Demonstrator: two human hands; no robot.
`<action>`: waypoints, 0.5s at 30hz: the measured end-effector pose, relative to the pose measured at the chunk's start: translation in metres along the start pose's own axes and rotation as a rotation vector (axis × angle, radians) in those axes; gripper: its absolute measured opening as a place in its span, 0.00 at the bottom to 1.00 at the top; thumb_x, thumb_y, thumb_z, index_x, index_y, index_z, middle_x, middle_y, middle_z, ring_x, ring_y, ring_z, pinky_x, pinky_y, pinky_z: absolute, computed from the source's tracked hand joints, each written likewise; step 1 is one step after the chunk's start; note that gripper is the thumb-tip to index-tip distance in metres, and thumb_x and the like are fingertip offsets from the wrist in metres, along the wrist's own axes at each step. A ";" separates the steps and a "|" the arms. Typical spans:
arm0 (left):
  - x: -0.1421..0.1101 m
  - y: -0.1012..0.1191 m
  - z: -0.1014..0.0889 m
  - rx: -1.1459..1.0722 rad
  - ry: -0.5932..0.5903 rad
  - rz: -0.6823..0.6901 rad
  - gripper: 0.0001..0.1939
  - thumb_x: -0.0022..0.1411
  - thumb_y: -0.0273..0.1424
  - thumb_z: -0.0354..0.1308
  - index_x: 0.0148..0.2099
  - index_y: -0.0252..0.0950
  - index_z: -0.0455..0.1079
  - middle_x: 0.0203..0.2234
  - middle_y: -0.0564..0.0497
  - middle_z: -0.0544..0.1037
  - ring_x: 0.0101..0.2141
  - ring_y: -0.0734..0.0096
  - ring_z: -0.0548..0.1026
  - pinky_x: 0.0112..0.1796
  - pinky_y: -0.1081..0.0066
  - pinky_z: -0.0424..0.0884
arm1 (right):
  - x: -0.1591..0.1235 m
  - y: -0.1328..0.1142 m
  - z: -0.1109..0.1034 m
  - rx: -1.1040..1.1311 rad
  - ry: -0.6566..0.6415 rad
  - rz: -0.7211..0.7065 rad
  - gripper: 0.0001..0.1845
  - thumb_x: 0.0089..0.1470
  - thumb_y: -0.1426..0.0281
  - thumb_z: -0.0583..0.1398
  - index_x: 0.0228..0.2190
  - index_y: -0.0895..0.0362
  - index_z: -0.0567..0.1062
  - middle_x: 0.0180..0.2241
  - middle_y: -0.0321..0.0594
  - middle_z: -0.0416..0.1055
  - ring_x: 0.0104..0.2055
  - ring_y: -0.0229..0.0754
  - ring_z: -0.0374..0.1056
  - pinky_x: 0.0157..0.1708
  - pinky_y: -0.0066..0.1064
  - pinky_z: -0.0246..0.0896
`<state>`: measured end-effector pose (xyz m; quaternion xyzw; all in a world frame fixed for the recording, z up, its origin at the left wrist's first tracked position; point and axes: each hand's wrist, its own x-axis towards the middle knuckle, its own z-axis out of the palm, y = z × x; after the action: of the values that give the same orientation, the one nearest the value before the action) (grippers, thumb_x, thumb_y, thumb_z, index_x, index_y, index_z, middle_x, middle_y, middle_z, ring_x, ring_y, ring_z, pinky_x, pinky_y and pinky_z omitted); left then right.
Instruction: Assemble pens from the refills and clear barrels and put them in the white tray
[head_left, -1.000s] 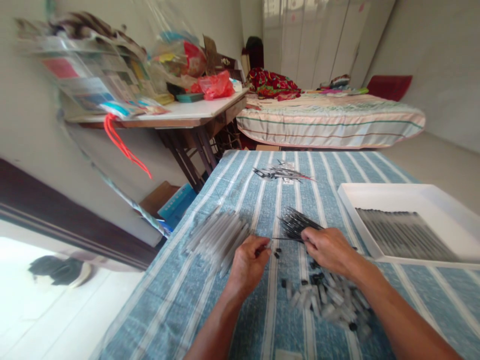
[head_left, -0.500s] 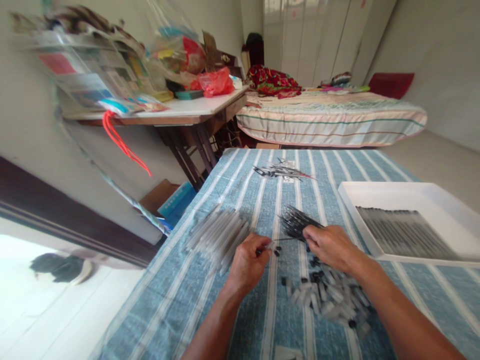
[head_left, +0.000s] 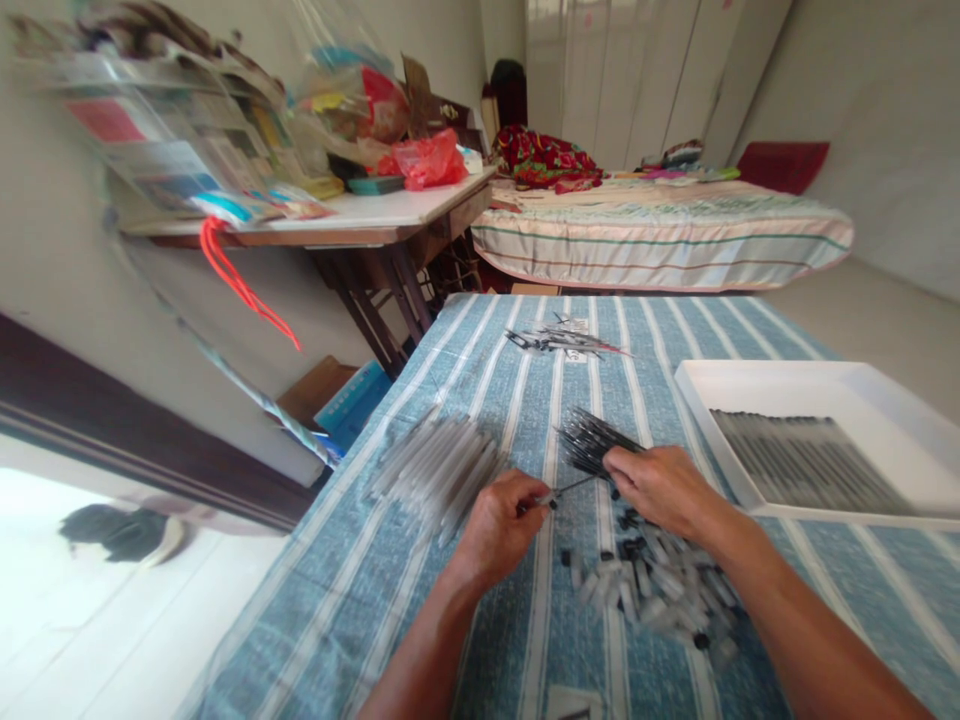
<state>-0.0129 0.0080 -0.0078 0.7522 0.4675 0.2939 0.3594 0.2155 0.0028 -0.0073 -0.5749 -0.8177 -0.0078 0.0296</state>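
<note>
My left hand (head_left: pixel 499 525) is closed in a pinch on a small clear tube end, and a thin black refill (head_left: pixel 574 487) runs from it toward my right hand (head_left: pixel 656 487), which is closed on the refill's other end. Just beyond my right hand lies a fan of black refills (head_left: pixel 589 440). A row of clear pen barrels (head_left: pixel 439 470) lies left of my left hand. A heap of clear and black caps (head_left: pixel 660 590) sits under my right forearm.
A white tray (head_left: pixel 750 380) holding finished pens stands at the right on the blue striped tablecloth (head_left: pixel 360 570). More loose parts (head_left: pixel 562 342) lie farther back. A cluttered desk (head_left: pixel 375 215) and a bed (head_left: pixel 660 240) stand beyond the table.
The refill between my hands has tilted slightly and my hands have shifted a little; otherwise the scene stays the same.
</note>
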 end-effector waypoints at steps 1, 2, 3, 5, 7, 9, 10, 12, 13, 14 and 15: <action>0.000 0.001 0.000 -0.010 -0.025 -0.001 0.08 0.49 0.23 0.55 0.32 0.34 0.74 0.25 0.51 0.71 0.28 0.71 0.70 0.30 0.73 0.65 | 0.000 0.000 -0.001 -0.004 0.004 -0.001 0.13 0.56 0.70 0.49 0.34 0.54 0.73 0.23 0.40 0.74 0.23 0.40 0.67 0.23 0.30 0.36; 0.000 0.001 0.000 -0.022 -0.047 -0.005 0.08 0.49 0.23 0.55 0.31 0.34 0.74 0.25 0.51 0.71 0.28 0.71 0.70 0.30 0.73 0.65 | 0.000 0.000 -0.002 -0.009 0.011 -0.002 0.13 0.56 0.70 0.49 0.34 0.54 0.73 0.23 0.40 0.74 0.23 0.40 0.67 0.23 0.30 0.37; -0.001 0.002 0.000 -0.039 -0.062 -0.011 0.07 0.50 0.23 0.55 0.31 0.34 0.74 0.26 0.51 0.72 0.28 0.71 0.70 0.31 0.73 0.65 | -0.001 0.000 -0.003 -0.010 0.021 -0.005 0.13 0.57 0.70 0.49 0.34 0.54 0.73 0.23 0.39 0.74 0.23 0.40 0.66 0.24 0.30 0.37; -0.001 0.002 0.000 -0.080 -0.074 -0.022 0.07 0.50 0.24 0.55 0.31 0.33 0.74 0.26 0.50 0.72 0.29 0.71 0.70 0.31 0.73 0.65 | -0.001 -0.001 -0.004 0.000 0.044 -0.029 0.13 0.57 0.70 0.49 0.34 0.55 0.73 0.23 0.39 0.74 0.23 0.39 0.66 0.24 0.30 0.38; -0.001 0.002 0.001 -0.133 -0.083 -0.040 0.07 0.50 0.24 0.55 0.31 0.33 0.74 0.26 0.50 0.72 0.28 0.71 0.69 0.30 0.73 0.65 | -0.002 -0.004 -0.006 0.023 0.084 -0.073 0.12 0.57 0.72 0.49 0.32 0.56 0.72 0.23 0.38 0.73 0.23 0.38 0.65 0.25 0.30 0.40; -0.001 0.002 0.003 -0.214 -0.102 -0.074 0.06 0.50 0.24 0.55 0.31 0.32 0.73 0.24 0.51 0.72 0.27 0.73 0.69 0.29 0.74 0.64 | -0.003 -0.011 -0.007 0.038 0.141 -0.122 0.12 0.56 0.74 0.49 0.30 0.57 0.72 0.23 0.38 0.73 0.23 0.37 0.64 0.25 0.29 0.41; -0.002 0.002 0.004 -0.264 -0.114 -0.099 0.06 0.50 0.24 0.55 0.32 0.32 0.73 0.24 0.52 0.72 0.26 0.73 0.68 0.27 0.74 0.64 | -0.003 -0.015 -0.008 0.043 0.172 -0.144 0.13 0.56 0.75 0.49 0.29 0.57 0.72 0.22 0.37 0.72 0.23 0.36 0.64 0.25 0.30 0.42; -0.002 0.003 0.007 -0.364 -0.130 -0.148 0.06 0.51 0.25 0.55 0.33 0.32 0.72 0.21 0.53 0.71 0.24 0.75 0.67 0.25 0.75 0.63 | -0.004 -0.024 -0.009 0.065 0.227 -0.187 0.14 0.57 0.76 0.48 0.28 0.57 0.72 0.20 0.37 0.71 0.22 0.36 0.64 0.26 0.29 0.43; -0.002 0.003 0.008 -0.406 -0.134 -0.168 0.06 0.51 0.25 0.56 0.34 0.32 0.72 0.21 0.54 0.71 0.23 0.75 0.67 0.24 0.75 0.62 | -0.005 -0.029 -0.010 0.088 0.249 -0.209 0.14 0.57 0.75 0.48 0.29 0.57 0.72 0.20 0.37 0.71 0.22 0.36 0.64 0.27 0.29 0.44; -0.002 0.004 0.009 -0.442 -0.135 -0.184 0.06 0.51 0.26 0.56 0.34 0.32 0.72 0.20 0.55 0.71 0.22 0.76 0.67 0.24 0.76 0.62 | -0.006 -0.032 -0.012 0.120 0.270 -0.226 0.14 0.58 0.75 0.48 0.31 0.57 0.73 0.21 0.37 0.72 0.23 0.36 0.64 0.27 0.28 0.45; -0.002 0.004 0.009 -0.475 -0.130 -0.195 0.06 0.52 0.27 0.57 0.34 0.32 0.71 0.19 0.55 0.71 0.22 0.76 0.67 0.23 0.76 0.62 | -0.007 -0.034 -0.014 0.160 0.291 -0.233 0.14 0.58 0.74 0.48 0.34 0.57 0.73 0.22 0.37 0.73 0.24 0.36 0.65 0.28 0.28 0.47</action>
<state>-0.0043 0.0025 -0.0097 0.6154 0.4317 0.3104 0.5819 0.1864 -0.0164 0.0071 -0.4651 -0.8637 -0.0293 0.1919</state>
